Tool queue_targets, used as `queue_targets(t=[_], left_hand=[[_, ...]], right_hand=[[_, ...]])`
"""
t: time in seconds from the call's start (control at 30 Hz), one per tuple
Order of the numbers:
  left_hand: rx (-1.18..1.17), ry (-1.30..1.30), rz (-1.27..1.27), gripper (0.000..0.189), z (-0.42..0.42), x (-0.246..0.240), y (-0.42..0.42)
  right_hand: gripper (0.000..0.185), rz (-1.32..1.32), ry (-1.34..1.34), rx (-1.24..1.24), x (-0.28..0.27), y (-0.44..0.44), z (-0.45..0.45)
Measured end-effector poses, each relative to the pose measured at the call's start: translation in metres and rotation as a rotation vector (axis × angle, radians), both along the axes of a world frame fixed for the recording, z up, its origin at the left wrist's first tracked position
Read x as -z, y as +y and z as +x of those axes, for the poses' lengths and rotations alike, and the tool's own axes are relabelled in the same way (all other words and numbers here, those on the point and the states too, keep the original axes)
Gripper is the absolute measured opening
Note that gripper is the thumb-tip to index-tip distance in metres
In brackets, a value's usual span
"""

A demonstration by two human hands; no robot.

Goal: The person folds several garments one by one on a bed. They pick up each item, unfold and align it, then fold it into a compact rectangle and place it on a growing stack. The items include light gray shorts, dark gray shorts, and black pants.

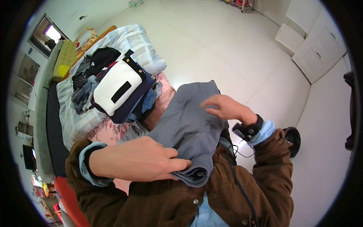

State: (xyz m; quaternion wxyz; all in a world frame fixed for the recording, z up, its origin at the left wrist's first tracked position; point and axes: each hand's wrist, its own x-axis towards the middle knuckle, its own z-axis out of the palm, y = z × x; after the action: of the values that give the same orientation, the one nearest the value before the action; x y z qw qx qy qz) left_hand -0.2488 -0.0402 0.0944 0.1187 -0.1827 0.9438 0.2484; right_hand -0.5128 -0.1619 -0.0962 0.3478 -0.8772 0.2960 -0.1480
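A dark grey knit garment [188, 119] lies folded across my lap, its ribbed edge rolled into layers near my jacket. My left hand [144, 160] pinches that ribbed edge between thumb and fingers. Above the right side of the garment is my right hand [224, 106], slightly blurred, with thumb and fingers apart and nothing between them. Whether its fingertips touch the cloth I cannot tell. To the left, a folded white ribbed knit garment [119, 85] with a black patch and gold buttons tops a stack that includes dark blue clothing [141, 99].
The stack rests on a bed with a checked quilt [133, 39] and pink floral bedding [109, 132]. Loose dark clothes [85, 82] lie beyond it. A black cable [238, 181] runs down my jacket. White drawers [317, 54] stand at the right, across the tiled floor [204, 37].
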Motion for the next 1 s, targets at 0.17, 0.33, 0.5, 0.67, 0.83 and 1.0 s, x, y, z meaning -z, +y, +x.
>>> queue_targets(t=[0.17, 0.33, 0.5, 0.67, 0.83, 1.0], left_hand=[[0.035, -0.100, -0.061, 0.041, -0.005, -0.003, 0.009], [-0.116, -0.044, 0.071, 0.028, -0.009, 0.032, -0.053], [-0.213, -0.062, 0.110, 0.055, -0.020, 0.098, -0.160], [-0.324, 0.007, 0.164, 0.051, -0.046, 0.196, -0.221], [-0.487, 0.077, 0.074, 0.053, -0.047, 0.256, -0.221], [-0.724, 0.382, -0.410, 0.055, -0.033, 0.283, -0.151]], right_hand=[[0.060, 0.159, 0.057, -0.484, 0.034, 0.058, 0.074], [0.061, 0.727, -0.424, -0.690, 0.087, 0.082, 0.047], [0.055, 0.997, -0.287, -0.414, 0.139, 0.082, 0.015], [0.050, 1.090, -0.220, -0.268, 0.158, 0.075, 0.002], [0.044, 0.901, -0.337, -0.136, 0.133, 0.073, -0.004], [0.050, 1.656, -0.674, 0.591, 0.122, 0.088, -0.030]])
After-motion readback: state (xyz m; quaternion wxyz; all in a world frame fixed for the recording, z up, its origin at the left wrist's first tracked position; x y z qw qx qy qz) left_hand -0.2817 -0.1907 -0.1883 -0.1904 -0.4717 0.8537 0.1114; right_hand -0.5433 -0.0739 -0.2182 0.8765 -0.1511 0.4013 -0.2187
